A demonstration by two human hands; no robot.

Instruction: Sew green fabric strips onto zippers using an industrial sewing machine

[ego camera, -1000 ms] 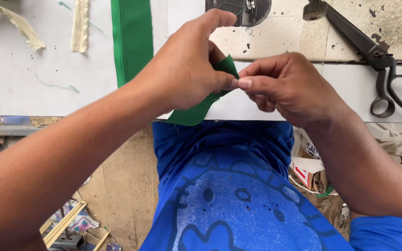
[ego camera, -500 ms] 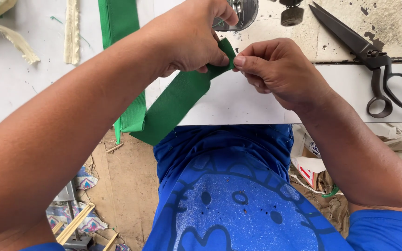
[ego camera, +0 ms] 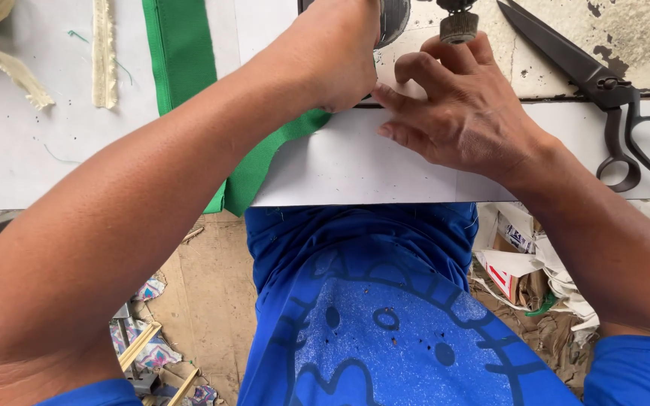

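Note:
A long green fabric strap [ego camera: 183, 56] lies across the white table [ego camera: 355, 169] and loops over its front edge. My left hand [ego camera: 332, 60] is closed over the strap's end, at the back by a round metal sewing machine part [ego camera: 394, 19]. My right hand [ego camera: 464, 113] rests flat on the table just to the right. Its fingers are spread and the index finger points under my left hand. The strap's end is hidden beneath my left hand.
Large black scissors [ego camera: 603, 86] lie at the right on the worn table top. A knurled metal knob [ego camera: 458, 26] hangs above my right hand. Cream fabric strips [ego camera: 103, 53] lie at the far left. Cardboard and paper scraps [ego camera: 517, 259] cover the floor.
Both hands moved up the table to the machine. My right hand let go of its pinch on the strap and flattened on the table. More strap now hangs over the edge.

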